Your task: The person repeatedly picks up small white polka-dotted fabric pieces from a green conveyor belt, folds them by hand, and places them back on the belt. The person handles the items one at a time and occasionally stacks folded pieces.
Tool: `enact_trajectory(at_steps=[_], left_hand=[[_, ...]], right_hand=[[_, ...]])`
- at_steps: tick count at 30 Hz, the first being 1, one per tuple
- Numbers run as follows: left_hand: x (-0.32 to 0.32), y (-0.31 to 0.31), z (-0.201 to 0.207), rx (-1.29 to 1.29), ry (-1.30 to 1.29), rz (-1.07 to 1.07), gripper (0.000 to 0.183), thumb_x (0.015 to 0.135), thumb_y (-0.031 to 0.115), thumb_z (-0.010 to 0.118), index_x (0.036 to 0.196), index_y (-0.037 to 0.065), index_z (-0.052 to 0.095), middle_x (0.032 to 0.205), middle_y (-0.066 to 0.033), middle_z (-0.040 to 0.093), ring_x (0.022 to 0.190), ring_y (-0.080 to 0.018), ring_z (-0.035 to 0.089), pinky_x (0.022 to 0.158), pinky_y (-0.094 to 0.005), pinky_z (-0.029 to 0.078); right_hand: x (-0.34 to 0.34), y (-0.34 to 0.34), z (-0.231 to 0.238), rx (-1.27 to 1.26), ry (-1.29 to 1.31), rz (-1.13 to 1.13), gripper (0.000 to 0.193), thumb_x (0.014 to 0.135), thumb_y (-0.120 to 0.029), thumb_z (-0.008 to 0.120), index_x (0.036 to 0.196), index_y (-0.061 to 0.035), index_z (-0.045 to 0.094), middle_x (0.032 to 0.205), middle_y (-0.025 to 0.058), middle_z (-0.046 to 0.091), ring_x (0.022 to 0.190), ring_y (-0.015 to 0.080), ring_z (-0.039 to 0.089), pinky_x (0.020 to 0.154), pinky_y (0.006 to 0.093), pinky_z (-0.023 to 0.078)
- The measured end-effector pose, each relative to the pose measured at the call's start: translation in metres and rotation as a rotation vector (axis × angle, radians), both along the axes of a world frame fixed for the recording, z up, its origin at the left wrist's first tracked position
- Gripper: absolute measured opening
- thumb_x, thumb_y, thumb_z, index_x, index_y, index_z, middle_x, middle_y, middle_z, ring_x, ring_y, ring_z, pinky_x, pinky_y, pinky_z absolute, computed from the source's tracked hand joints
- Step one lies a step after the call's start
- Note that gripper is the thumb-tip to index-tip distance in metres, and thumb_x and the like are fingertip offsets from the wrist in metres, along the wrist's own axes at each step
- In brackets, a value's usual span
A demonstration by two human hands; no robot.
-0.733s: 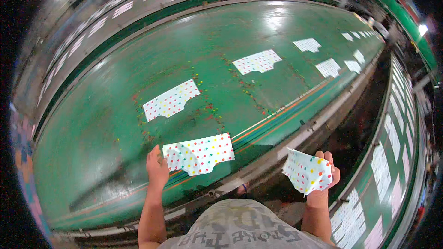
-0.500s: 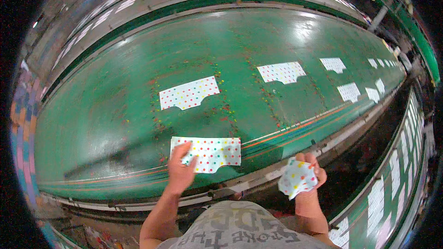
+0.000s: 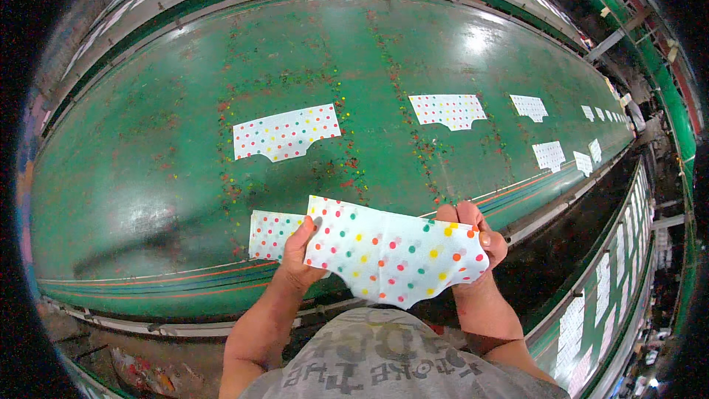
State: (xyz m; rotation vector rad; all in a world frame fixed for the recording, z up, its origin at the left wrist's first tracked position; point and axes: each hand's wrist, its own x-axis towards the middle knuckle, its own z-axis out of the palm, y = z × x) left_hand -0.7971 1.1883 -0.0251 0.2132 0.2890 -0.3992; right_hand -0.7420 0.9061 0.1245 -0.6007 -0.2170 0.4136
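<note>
Both my hands hold a white cloth piece (image 3: 391,251) with red, orange, yellow and green dots, stretched out above the table's near edge. My left hand (image 3: 300,251) pinches its left end, thumb on top. At the right end, my right hand (image 3: 484,240) has its fingers closed on the cloth, which bunches slightly there. The cloth's curved lower edge hangs down toward me. Behind my left hand, a second dotted piece (image 3: 269,233) shows at the table's near edge; its right part is hidden by the held cloth and my hand.
On the long green table (image 3: 185,199), another dotted piece (image 3: 288,131) lies ahead, with several more to the right, including a dotted piece (image 3: 447,111). Paint specks run in rows between them. A second table with white pieces (image 3: 572,329) stands at the lower right, across a dark gap.
The crumpled dotted cloth in my right hand is no longer bunched up; a dotted piece now spans both hands. My left hand has closed on the cloth. The view has shifted slightly.
</note>
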Motion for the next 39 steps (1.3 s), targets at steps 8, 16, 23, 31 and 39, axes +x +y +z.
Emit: enact_trajectory(at_steps=[8, 16, 23, 31, 39], left_hand=[[0.018, 0.003, 0.000, 0.876, -0.130, 0.154, 0.018, 0.102, 0.007, 0.071, 0.118, 0.001, 0.076, 0.108, -0.0096, 0.081, 0.095, -0.0223, 0.078, 0.088, -0.0436, 0.064], [0.021, -0.032, 0.022, 1.080, -0.013, 0.352, 0.023, 0.092, -0.009, 0.073, 0.112, 0.000, 0.077, 0.107, -0.0065, 0.078, 0.090, -0.0122, 0.072, 0.081, -0.0289, 0.059], [0.033, 0.004, 0.052, 1.339, -0.008, 0.429, 0.017, 0.098, 0.001, 0.073, 0.114, 0.001, 0.078, 0.102, -0.0038, 0.080, 0.089, -0.0094, 0.070, 0.079, -0.0271, 0.056], [0.116, 0.130, 0.009, 2.037, -0.009, 0.352, 0.017, 0.099, 0.011, 0.078, 0.112, 0.000, 0.079, 0.095, -0.0079, 0.079, 0.081, -0.0142, 0.070, 0.075, -0.0315, 0.056], [0.197, 0.231, -0.053, 2.268, -0.151, 0.405, 0.014, 0.092, 0.010, 0.079, 0.105, 0.004, 0.077, 0.103, -0.0153, 0.076, 0.093, -0.0339, 0.073, 0.082, -0.0429, 0.058]], right_hand=[[0.052, -0.100, -0.081, -0.592, 0.037, 0.072, 0.019, 0.082, -0.012, 0.080, 0.085, -0.0077, 0.061, 0.090, 0.0066, 0.065, 0.086, 0.0172, 0.063, 0.077, 0.0339, 0.052], [0.121, -0.151, -0.130, -0.900, -0.221, 0.236, 0.013, 0.094, 0.008, 0.073, 0.094, -0.0032, 0.067, 0.098, 0.0098, 0.071, 0.081, 0.0137, 0.069, 0.071, 0.0291, 0.062], [0.173, -0.081, -0.145, -1.218, -0.375, 0.223, 0.007, 0.093, -0.006, 0.076, 0.100, -0.0038, 0.077, 0.104, 0.0079, 0.076, 0.087, 0.0175, 0.074, 0.078, 0.0333, 0.061], [0.259, 0.055, -0.141, -1.252, -0.911, 0.050, 0.010, 0.091, -0.012, 0.076, 0.100, -0.0071, 0.078, 0.101, 0.0158, 0.073, 0.091, 0.0346, 0.073, 0.081, 0.0437, 0.060], [0.329, 0.169, -0.169, -1.571, -0.960, 0.061, 0.013, 0.093, -0.014, 0.073, 0.103, -0.0087, 0.079, 0.106, 0.0178, 0.074, 0.101, 0.0392, 0.072, 0.089, 0.0507, 0.059]])
